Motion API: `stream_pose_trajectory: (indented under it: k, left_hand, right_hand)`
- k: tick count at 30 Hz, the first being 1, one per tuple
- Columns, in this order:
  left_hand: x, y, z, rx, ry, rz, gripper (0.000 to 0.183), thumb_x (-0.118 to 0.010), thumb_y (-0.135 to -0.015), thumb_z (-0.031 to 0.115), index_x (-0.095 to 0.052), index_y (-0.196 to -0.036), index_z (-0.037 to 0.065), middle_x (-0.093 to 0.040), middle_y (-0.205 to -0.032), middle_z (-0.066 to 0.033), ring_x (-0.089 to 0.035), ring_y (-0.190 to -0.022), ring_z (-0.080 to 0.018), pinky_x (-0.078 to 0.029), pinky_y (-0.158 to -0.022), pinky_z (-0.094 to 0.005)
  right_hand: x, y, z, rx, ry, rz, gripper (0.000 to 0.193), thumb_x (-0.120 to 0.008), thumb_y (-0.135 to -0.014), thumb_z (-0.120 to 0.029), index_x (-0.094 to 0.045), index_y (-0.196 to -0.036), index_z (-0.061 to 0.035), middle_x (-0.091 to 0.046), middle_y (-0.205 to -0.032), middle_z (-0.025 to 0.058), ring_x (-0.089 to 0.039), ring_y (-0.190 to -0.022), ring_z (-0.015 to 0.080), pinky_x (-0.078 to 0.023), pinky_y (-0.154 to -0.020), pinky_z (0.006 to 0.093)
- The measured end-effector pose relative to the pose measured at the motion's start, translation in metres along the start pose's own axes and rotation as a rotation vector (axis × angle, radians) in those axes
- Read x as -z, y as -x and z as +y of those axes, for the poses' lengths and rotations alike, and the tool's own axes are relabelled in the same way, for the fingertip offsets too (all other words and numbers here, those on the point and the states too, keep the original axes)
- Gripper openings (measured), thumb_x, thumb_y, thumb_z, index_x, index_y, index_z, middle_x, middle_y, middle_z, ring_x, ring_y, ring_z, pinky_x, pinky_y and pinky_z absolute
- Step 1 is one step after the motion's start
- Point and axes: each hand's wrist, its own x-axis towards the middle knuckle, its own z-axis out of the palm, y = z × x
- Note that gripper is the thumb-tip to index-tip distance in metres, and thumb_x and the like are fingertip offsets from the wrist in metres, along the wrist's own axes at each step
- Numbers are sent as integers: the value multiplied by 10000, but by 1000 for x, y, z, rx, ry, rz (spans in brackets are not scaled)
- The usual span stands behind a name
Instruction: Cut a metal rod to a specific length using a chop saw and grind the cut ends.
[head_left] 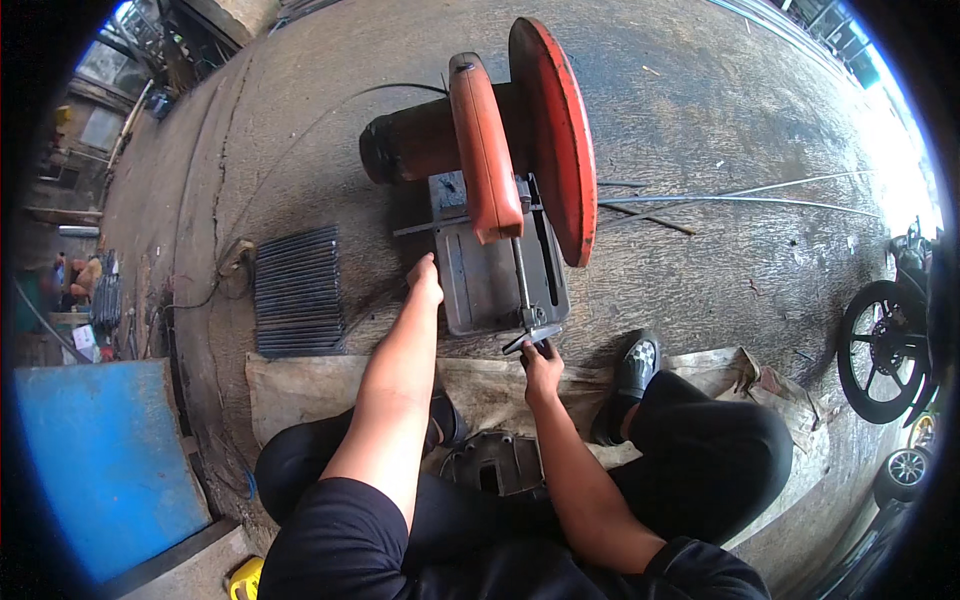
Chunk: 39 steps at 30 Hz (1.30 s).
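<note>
The orange chop saw (487, 150) stands ahead; the right hand (543, 372) grips its vise handle (542, 333), the left hand (427, 280) meets its base's (478, 285) left edge, grip unclear.

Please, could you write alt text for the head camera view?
An orange cut-off saw stands on rough ground; the person's right hand grips the crank handle at its front, while the left hand is at the left edge of its base. Dark metal rods lie side by side to the left.
</note>
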Motion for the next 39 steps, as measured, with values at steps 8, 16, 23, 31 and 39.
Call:
stream_pose_trajectory:
  k: [8,16,23,31,39]
  left_hand:
    - [-37,-95,-4,119,231,-277,369,-627,-853,308,-576,-1087,27,-606,-1118,-132,-593,-951,-277,-452,-876,-437]
    - [-35,-84,11,126,188,-298,353,-637,-851,305,-585,-1070,32,-626,-1065,-106,-599,-924,-250,-452,-863,-412]
    - [-39,-116,-2,79,298,-269,414,-637,-849,333,-562,-1139,48,-596,-1138,-109,-560,-1015,-227,-411,-910,-386]
    - [-37,-155,-13,194,197,-388,524,-658,-824,370,-517,-1211,46,-514,-1271,-126,-471,-1157,-244,-336,-988,-392]
    - [-46,-49,13,88,339,-78,558,-677,-814,338,-495,-1234,19,-445,-1351,-128,-433,-1209,-233,-286,-1035,-380]
  right_hand:
    - [-6,-6,-1,136,190,24,161,-708,-774,-88,-601,-845,9,-608,-765,29,-544,-654,104,-458,-613,253]
    - [0,-13,10,266,307,19,178,-675,-795,-64,-565,-911,15,-606,-823,48,-571,-725,132,-475,-649,267]
    - [7,-18,-3,-2,35,-313,316,-662,-750,52,-483,-1005,-4,-584,-947,83,-603,-826,184,-492,-723,291]
    - [-3,4,14,537,775,95,375,-591,-741,-14,-432,-1081,-17,-593,-907,98,-553,-801,206,-447,-729,322]
    - [15,-40,7,-854,-873,-88,476,-403,-925,-294,-360,-1209,86,-455,-1225,241,-491,-1079,381,-423,-935,481]
